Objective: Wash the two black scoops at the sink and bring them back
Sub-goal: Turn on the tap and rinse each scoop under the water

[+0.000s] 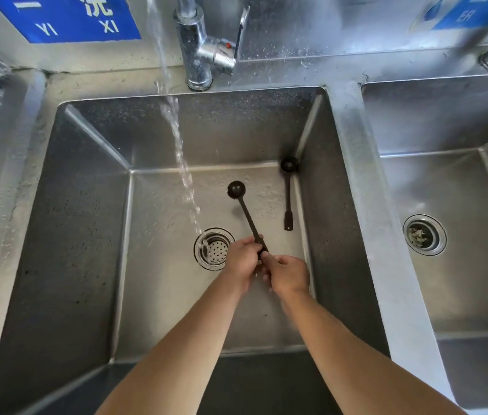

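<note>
Now, landmark: the drain strainer (214, 248) in the floor of the left sink basin (87, 235) is serving as the reference for every place below.
Surroundings: a chrome faucet (204, 46) is standing on the rim far behind the strainer, and a stream of water (177, 139) is falling from above and landing on the strainer's left edge.
Signs: 2 blue signs are hanging on the back wall, the nearer one (66, 16) up and to the left of the strainer, the other (476, 10) far to its right.
Second basin: a right sink basin (461, 190) is sitting well to the right of the strainer, with its own drain (424, 234) holding bits of debris.
In the way: nothing is covering the strainer, though the left hand's knuckles are reaching just beside its right edge.
Left hand (241, 260): it is closing its fingers narrowly around the handle end of the held scoop (244, 206), just right of the strainer.
Right hand (289, 272): it is pinching the same handle end with thumb and fingers curled tight, further right of the strainer and touching the left hand.
Held scoop position: its round bowl is pointing up and away, behind and right of the strainer, clear of the falling stream.
Other scoop (288, 193): it is lying untouched against the basin's right wall, well right of the strainer, bowl toward the back corner.
Count: 2 black scoops, 2 hands, 2 basins, 2 drains, 1 running stream.
</note>
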The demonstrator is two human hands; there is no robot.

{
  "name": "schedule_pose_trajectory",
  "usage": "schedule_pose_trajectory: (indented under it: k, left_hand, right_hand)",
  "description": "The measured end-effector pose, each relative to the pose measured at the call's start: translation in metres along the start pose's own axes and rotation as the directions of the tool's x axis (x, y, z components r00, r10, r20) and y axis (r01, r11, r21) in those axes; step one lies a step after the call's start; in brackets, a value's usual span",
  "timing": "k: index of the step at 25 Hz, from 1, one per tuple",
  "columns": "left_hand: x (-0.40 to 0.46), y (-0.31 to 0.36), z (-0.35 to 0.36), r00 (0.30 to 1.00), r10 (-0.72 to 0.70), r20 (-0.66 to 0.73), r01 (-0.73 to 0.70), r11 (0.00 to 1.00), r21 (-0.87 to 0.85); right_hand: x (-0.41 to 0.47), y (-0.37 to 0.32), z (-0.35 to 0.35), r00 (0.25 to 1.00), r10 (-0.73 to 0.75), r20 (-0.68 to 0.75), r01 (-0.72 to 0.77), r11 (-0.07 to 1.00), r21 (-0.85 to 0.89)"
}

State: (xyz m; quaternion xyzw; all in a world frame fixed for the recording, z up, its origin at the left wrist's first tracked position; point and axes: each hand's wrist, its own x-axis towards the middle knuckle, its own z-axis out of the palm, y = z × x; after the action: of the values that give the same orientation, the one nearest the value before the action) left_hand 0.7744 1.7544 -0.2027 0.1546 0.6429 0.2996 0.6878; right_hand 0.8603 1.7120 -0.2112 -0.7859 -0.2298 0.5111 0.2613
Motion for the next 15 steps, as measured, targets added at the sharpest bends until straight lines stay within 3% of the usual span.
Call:
schedule_pose_trajectory:
  k: [3, 7, 11, 15]
  left_hand:
    - [0.026, -0.001, 0.003, 0.996, 0.084, -0.009, -0.082, 0.984, 0.160]
    - [0.062, -0.002, 0.015, 0.972, 0.210, -0.108, -0.160, 0.921, 0.354]
    - [0.085, 0.006, 0.026, 0.949, 0.279, -0.146, -0.170, 0.844, 0.509]
    - [0.102, 0.007, 0.029, 0.913, 0.344, -0.217, -0.172, 0.810, 0.561]
  right_hand:
    - [0.022, 0.003, 0.006, 0.998, 0.056, -0.022, -0.052, 0.988, 0.146]
    - [0.052, 0.002, 0.011, 0.991, 0.098, -0.090, -0.077, 0.974, 0.214]
    - [0.075, 0.004, 0.021, 0.990, 0.057, -0.126, -0.037, 0.987, 0.156]
    - [0.092, 0.000, 0.036, 0.983, 0.090, -0.162, -0.070, 0.989, 0.128]
